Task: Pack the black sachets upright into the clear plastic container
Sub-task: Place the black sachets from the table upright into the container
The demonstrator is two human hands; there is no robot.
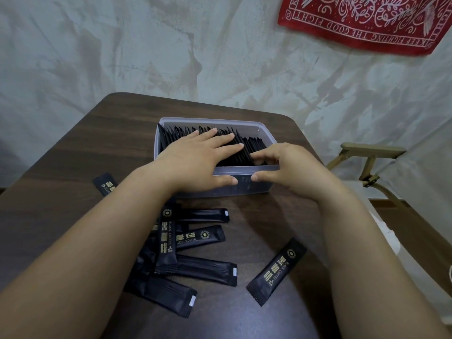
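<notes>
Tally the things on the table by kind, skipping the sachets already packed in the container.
Loose black sachets: at least 7; the pile overlaps, so more may be hidden
Clear plastic container: 1
Total: at least 8 on the table

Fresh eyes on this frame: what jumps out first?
Both hands meet at the clear plastic container mid-table: the left hand lies flat on the packed upright sachets, the right hand bends its fingers over the near rim. In front, loose sachets lie scattered on the dark table, one lone sachet off to the right. A red bandana hangs on the wall, top right.
</notes>
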